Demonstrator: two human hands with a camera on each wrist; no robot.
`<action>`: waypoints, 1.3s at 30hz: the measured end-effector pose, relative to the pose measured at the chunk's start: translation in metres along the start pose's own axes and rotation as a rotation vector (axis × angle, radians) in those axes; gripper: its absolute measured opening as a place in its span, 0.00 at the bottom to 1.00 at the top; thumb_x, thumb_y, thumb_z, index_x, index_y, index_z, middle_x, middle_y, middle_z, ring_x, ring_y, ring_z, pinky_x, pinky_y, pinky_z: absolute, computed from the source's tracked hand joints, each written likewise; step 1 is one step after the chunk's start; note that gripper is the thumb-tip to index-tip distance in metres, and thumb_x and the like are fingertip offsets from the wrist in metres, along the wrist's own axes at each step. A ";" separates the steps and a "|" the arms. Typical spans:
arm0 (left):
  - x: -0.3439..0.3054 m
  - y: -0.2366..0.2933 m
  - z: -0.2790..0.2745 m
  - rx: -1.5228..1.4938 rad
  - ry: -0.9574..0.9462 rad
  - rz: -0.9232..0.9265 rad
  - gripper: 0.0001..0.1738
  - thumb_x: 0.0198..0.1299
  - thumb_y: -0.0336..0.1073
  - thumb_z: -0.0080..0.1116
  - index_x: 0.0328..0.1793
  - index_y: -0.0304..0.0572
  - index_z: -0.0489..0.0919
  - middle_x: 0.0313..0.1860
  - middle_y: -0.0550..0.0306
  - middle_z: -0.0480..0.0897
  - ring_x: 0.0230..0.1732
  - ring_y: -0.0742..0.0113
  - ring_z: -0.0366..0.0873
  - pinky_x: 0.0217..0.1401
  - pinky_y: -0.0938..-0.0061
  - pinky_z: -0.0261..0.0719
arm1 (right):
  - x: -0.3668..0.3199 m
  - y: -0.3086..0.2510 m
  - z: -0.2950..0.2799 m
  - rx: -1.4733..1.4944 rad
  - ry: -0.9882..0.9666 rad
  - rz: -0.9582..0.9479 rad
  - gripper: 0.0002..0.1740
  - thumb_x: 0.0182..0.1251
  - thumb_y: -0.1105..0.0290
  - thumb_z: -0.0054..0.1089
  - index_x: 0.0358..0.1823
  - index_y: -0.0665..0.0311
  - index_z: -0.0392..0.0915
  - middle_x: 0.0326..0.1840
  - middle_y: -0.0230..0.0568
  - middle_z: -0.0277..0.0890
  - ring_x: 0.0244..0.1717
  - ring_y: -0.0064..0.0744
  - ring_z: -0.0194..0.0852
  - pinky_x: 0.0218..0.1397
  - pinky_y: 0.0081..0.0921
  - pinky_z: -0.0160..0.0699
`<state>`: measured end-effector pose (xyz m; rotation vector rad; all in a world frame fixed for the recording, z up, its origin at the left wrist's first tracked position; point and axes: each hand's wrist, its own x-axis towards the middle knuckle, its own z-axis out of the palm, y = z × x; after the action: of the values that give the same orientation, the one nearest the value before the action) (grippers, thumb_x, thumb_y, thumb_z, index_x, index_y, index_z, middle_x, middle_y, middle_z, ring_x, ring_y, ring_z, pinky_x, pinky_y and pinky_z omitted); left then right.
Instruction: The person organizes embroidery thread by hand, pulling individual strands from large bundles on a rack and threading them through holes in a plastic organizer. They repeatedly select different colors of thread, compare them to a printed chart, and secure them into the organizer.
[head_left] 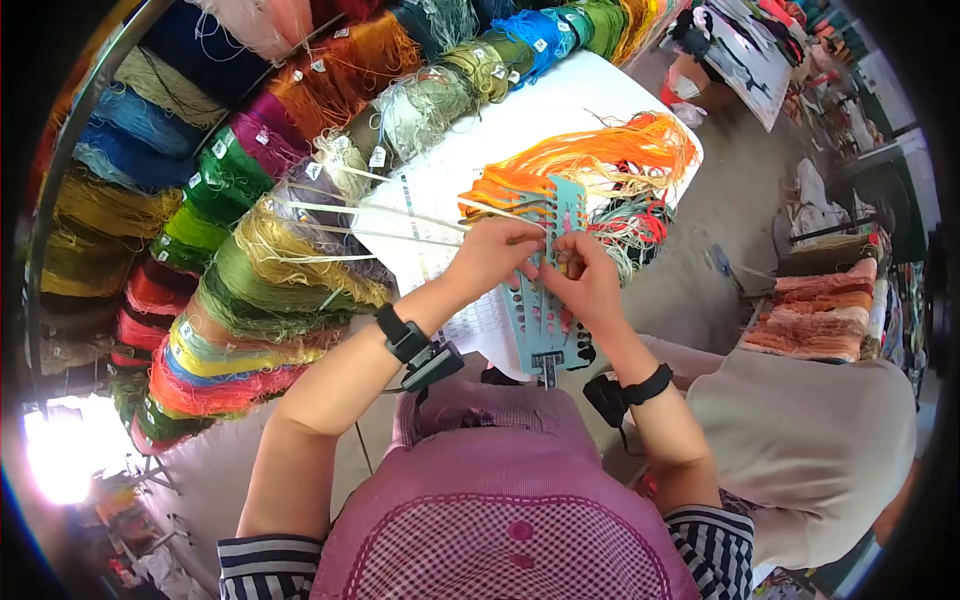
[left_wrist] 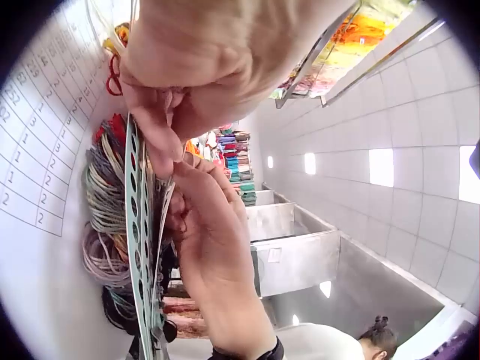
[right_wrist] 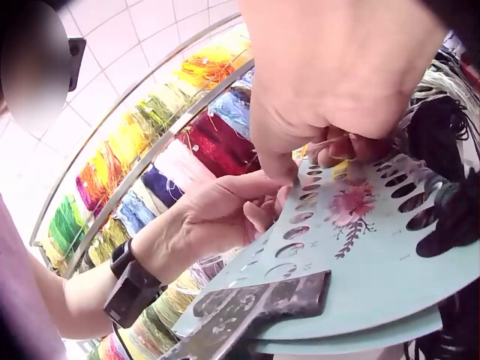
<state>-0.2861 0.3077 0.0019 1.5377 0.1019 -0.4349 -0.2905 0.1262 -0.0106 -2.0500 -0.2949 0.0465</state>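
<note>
A pale blue-green thread card [head_left: 553,330], with rows of punched holes and a pink flower print, lies under both hands. My left hand [head_left: 495,252] is at the card's left edge, its thumb and fingers pinched together. My right hand [head_left: 588,285] is over the card with curled fingers, pinching a thin thread [right_wrist: 330,142] that shows in the right wrist view. The two hands' fingertips meet at the card's edge holes. A worn metal clamp [right_wrist: 259,307] grips the card's near end. Orange thread [head_left: 610,150] fans out beyond the card.
A white table [head_left: 590,85] carries a printed chart [head_left: 475,325] and mixed dark, red and white threads [head_left: 635,225]. Racks of coloured skeins [head_left: 290,250] crowd the left. Pale strips [head_left: 410,228] stretch from them toward my left hand. Another person's back [head_left: 800,440] is at right.
</note>
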 end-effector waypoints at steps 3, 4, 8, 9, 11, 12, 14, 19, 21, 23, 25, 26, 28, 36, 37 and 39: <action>0.006 0.001 0.001 0.068 -0.031 -0.018 0.11 0.63 0.34 0.59 0.47 0.37 0.83 0.32 0.61 0.84 0.27 0.77 0.82 0.23 0.85 0.73 | -0.001 0.000 -0.001 0.085 -0.022 0.007 0.17 0.50 0.73 0.72 0.39 0.66 0.75 0.30 0.32 0.69 0.23 0.16 0.62 0.26 0.17 0.65; 0.008 0.002 0.001 0.116 -0.049 -0.063 0.10 0.63 0.34 0.59 0.46 0.37 0.84 0.32 0.61 0.84 0.27 0.77 0.82 0.23 0.85 0.74 | -0.001 -0.001 -0.001 0.094 -0.024 0.023 0.17 0.50 0.73 0.72 0.39 0.67 0.75 0.30 0.33 0.70 0.23 0.16 0.63 0.26 0.17 0.66; 0.010 0.002 0.001 0.153 -0.030 -0.100 0.10 0.63 0.33 0.58 0.46 0.37 0.84 0.32 0.62 0.85 0.26 0.76 0.83 0.22 0.85 0.73 | 0.000 -0.002 -0.002 0.076 -0.034 0.030 0.17 0.50 0.72 0.72 0.40 0.68 0.75 0.29 0.33 0.72 0.23 0.17 0.65 0.26 0.18 0.67; 0.009 0.003 -0.001 0.132 -0.032 -0.110 0.10 0.63 0.33 0.58 0.46 0.37 0.83 0.32 0.62 0.85 0.28 0.75 0.83 0.24 0.84 0.75 | 0.000 -0.003 -0.002 0.081 -0.034 0.030 0.17 0.50 0.72 0.72 0.40 0.68 0.75 0.29 0.33 0.72 0.23 0.17 0.65 0.26 0.18 0.67; 0.005 0.006 -0.010 0.114 -0.025 -0.122 0.09 0.63 0.33 0.58 0.46 0.38 0.83 0.33 0.62 0.85 0.30 0.75 0.84 0.27 0.83 0.76 | 0.001 -0.004 -0.001 0.080 -0.020 0.043 0.17 0.51 0.71 0.72 0.41 0.68 0.75 0.29 0.33 0.73 0.23 0.17 0.66 0.27 0.19 0.68; 0.003 0.008 -0.020 0.003 -0.055 -0.146 0.09 0.62 0.34 0.58 0.45 0.38 0.83 0.35 0.61 0.85 0.33 0.73 0.84 0.32 0.81 0.78 | 0.002 -0.004 -0.001 0.088 -0.025 0.042 0.17 0.51 0.71 0.72 0.41 0.68 0.75 0.29 0.33 0.73 0.23 0.17 0.66 0.27 0.19 0.68; 0.000 0.005 -0.039 -0.325 -0.103 -0.172 0.07 0.62 0.34 0.56 0.43 0.42 0.81 0.41 0.58 0.85 0.40 0.71 0.84 0.42 0.76 0.80 | 0.001 -0.002 -0.001 0.049 -0.044 0.020 0.18 0.51 0.71 0.73 0.41 0.68 0.75 0.28 0.32 0.71 0.22 0.18 0.65 0.26 0.19 0.67; -0.008 0.044 -0.064 -0.763 -0.266 -0.272 0.11 0.62 0.31 0.50 0.48 0.44 0.80 0.27 0.63 0.77 0.28 0.75 0.77 0.32 0.79 0.74 | 0.001 -0.009 0.002 0.022 -0.112 0.070 0.27 0.49 0.70 0.75 0.49 0.66 0.72 0.27 0.30 0.66 0.23 0.20 0.62 0.26 0.21 0.64; -0.001 0.044 -0.056 -0.256 -0.495 -0.267 0.11 0.62 0.35 0.54 0.49 0.43 0.79 0.19 0.67 0.71 0.21 0.76 0.71 0.26 0.79 0.69 | 0.001 -0.015 0.002 -0.059 -0.026 0.059 0.34 0.47 0.70 0.76 0.55 0.65 0.67 0.30 0.30 0.63 0.27 0.21 0.61 0.28 0.20 0.64; -0.001 0.044 -0.017 0.311 -0.374 -0.218 0.13 0.60 0.42 0.61 0.46 0.43 0.81 0.15 0.68 0.68 0.16 0.76 0.66 0.22 0.79 0.65 | 0.002 -0.014 0.005 0.032 -0.042 0.000 0.37 0.46 0.71 0.76 0.58 0.65 0.64 0.32 0.31 0.61 0.28 0.22 0.59 0.31 0.20 0.64; 0.011 0.028 -0.008 0.324 -0.407 -0.194 0.15 0.58 0.45 0.65 0.45 0.43 0.81 0.17 0.69 0.69 0.18 0.77 0.67 0.23 0.80 0.65 | 0.001 -0.007 0.008 0.018 -0.011 -0.063 0.35 0.47 0.72 0.75 0.57 0.66 0.65 0.31 0.30 0.61 0.29 0.22 0.59 0.32 0.19 0.65; 0.017 0.018 -0.009 0.344 -0.452 -0.169 0.18 0.56 0.48 0.68 0.43 0.43 0.82 0.19 0.69 0.70 0.20 0.78 0.67 0.25 0.80 0.65 | 0.001 -0.008 0.005 -0.115 -0.033 -0.046 0.34 0.48 0.72 0.74 0.57 0.66 0.67 0.30 0.31 0.64 0.28 0.22 0.63 0.32 0.20 0.68; 0.016 0.018 -0.027 0.385 -0.398 -0.034 0.17 0.57 0.48 0.68 0.42 0.43 0.82 0.21 0.70 0.71 0.23 0.80 0.68 0.26 0.81 0.65 | 0.002 -0.007 0.005 -0.067 -0.091 0.012 0.34 0.48 0.71 0.74 0.57 0.67 0.67 0.30 0.32 0.66 0.28 0.22 0.65 0.32 0.21 0.69; -0.048 0.065 -0.163 0.091 0.050 -0.159 0.15 0.69 0.48 0.56 0.32 0.50 0.75 0.22 0.74 0.70 0.20 0.85 0.60 0.19 0.87 0.55 | 0.002 -0.004 0.004 -0.016 -0.138 0.094 0.30 0.49 0.68 0.74 0.54 0.65 0.70 0.33 0.35 0.74 0.27 0.23 0.71 0.31 0.23 0.73; -0.057 0.070 -0.175 0.035 0.134 -0.180 0.16 0.70 0.47 0.54 0.31 0.51 0.73 0.22 0.74 0.69 0.19 0.85 0.59 0.17 0.88 0.53 | 0.003 -0.001 0.005 -0.044 -0.140 0.073 0.30 0.48 0.68 0.74 0.53 0.65 0.71 0.33 0.35 0.74 0.27 0.24 0.71 0.32 0.23 0.73; -0.066 0.068 -0.212 -0.121 0.204 -0.177 0.15 0.71 0.44 0.53 0.29 0.52 0.70 0.21 0.75 0.67 0.18 0.86 0.57 0.16 0.89 0.49 | 0.004 0.000 0.006 -0.076 -0.144 0.051 0.30 0.48 0.67 0.74 0.53 0.65 0.71 0.33 0.35 0.74 0.27 0.24 0.71 0.32 0.24 0.73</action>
<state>-0.2807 0.5268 0.0784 1.4558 0.4189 -0.4029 -0.2877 0.1325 -0.0128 -2.1334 -0.3379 0.2184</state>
